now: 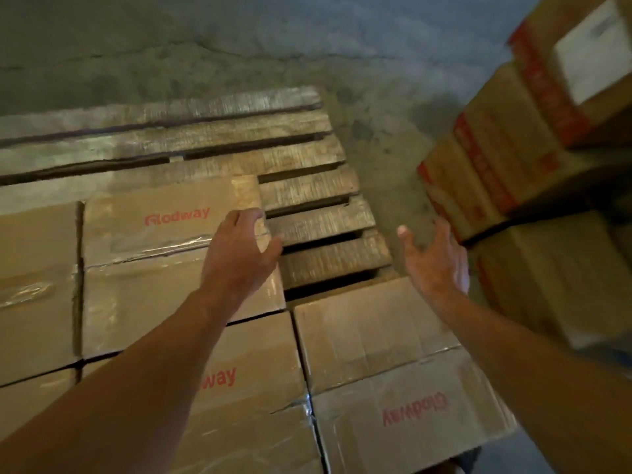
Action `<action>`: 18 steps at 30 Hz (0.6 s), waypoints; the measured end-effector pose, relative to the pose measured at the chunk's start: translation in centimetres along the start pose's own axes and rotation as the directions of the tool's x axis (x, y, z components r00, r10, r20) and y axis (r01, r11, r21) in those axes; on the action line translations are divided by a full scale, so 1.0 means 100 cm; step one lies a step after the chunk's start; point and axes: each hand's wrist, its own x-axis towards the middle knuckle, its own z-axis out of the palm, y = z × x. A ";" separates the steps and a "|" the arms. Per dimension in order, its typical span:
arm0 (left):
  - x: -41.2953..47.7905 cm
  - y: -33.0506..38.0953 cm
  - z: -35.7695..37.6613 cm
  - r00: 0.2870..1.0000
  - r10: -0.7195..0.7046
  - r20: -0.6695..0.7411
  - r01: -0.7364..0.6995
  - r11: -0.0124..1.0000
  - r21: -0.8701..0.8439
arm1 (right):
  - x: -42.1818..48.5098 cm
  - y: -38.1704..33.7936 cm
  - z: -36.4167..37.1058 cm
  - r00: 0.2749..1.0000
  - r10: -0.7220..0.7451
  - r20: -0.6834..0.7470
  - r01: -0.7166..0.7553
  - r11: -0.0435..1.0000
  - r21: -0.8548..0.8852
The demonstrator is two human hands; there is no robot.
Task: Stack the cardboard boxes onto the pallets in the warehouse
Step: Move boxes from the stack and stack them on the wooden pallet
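Sealed boxes (164,265) on pallet (307,189), stack (506,172) beside

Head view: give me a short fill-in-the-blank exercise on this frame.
1. The pallet has slats made of ____.
2. The lettering on the box nearest the left hand is coloured ____.
3. The right hand holds ____.
4. The stack beside the pallet stands on the person's ____ side.

Missing words: wood; red; nothing; right.
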 end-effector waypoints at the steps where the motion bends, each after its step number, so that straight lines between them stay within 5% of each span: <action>1: 0.007 0.029 0.008 0.996 0.076 0.037 -0.075 0.997 -0.016 | 0.010 0.015 -0.021 0.998 0.025 -0.052 -0.024 0.999 0.024; 8: 0.050 0.234 0.103 0.914 0.371 0.162 -0.362 0.928 -0.084 | 0.078 0.138 -0.142 0.928 0.223 -0.300 -0.186 0.972 0.146; 18: 0.057 0.405 0.298 0.754 0.491 0.437 -0.516 0.854 -0.069 | 0.138 0.344 -0.169 0.812 0.544 -0.210 -0.495 0.833 0.247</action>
